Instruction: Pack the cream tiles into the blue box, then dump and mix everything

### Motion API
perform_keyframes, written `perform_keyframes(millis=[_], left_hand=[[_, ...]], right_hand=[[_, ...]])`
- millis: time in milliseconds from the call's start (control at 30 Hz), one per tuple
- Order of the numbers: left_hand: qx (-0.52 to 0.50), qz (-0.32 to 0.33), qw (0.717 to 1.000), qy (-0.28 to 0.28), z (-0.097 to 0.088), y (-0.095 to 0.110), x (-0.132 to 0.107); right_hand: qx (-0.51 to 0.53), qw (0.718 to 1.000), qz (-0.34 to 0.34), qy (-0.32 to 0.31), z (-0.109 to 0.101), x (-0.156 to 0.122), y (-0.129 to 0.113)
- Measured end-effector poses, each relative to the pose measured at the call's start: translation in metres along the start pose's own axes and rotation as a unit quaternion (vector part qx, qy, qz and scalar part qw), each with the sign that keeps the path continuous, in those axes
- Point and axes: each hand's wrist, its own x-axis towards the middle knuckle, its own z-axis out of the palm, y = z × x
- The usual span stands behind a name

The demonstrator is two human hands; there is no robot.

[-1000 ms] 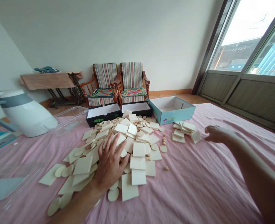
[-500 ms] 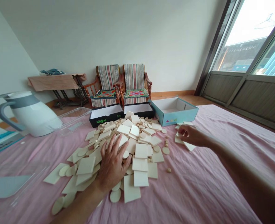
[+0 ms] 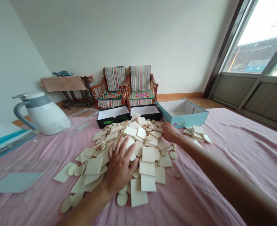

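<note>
A heap of pale wooden squares and discs (image 3: pixel 129 147) lies on the pink cloth (image 3: pixel 234 147). My left hand (image 3: pixel 120 165) rests flat on the heap's near part, fingers spread. My right hand (image 3: pixel 170 131) reaches across to the heap's far right edge, beside the blue box (image 3: pixel 183 113); its fingers curl down onto the pieces and I cannot make out whether they hold one. A small separate pile of squares (image 3: pixel 197 133) lies right of that hand.
Two black open boxes (image 3: pixel 112 116) (image 3: pixel 145 110) stand behind the heap. A white jug (image 3: pixel 43 113) and a clear plastic tray (image 3: pixel 82 121) are at the left, another clear lid (image 3: pixel 13 182) nearer. Two striped chairs (image 3: pixel 129 86) stand by the wall.
My right hand moved left from the small side pile to the far right edge of the main heap. My left hand stayed flat on the heap. The view shifted slightly.
</note>
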Motion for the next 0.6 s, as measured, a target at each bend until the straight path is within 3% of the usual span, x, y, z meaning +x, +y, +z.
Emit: perform_keyframes(millis=[167, 333, 433, 600], left_hand=[[-0.006, -0.004, 1.000, -0.005, 0.001, 0.000, -0.001], [-0.005, 0.002, 1.000, 0.005, -0.001, 0.001, 0.000], [-0.004, 0.002, 1.000, 0.006, -0.001, 0.001, 0.001], [0.005, 0.010, 1.000, 0.007, 0.002, 0.000, 0.002]], right_hand=[[0.002, 1.000, 0.015, -0.006, 0.001, -0.002, -0.001], [0.015, 0.999, 0.038, 0.001, -0.011, -0.023, 0.006], [0.035, 0.995, 0.083, 0.046, -0.018, -0.044, 0.029], [0.074, 0.973, 0.186, 0.116, -0.020, -0.074, 0.093]])
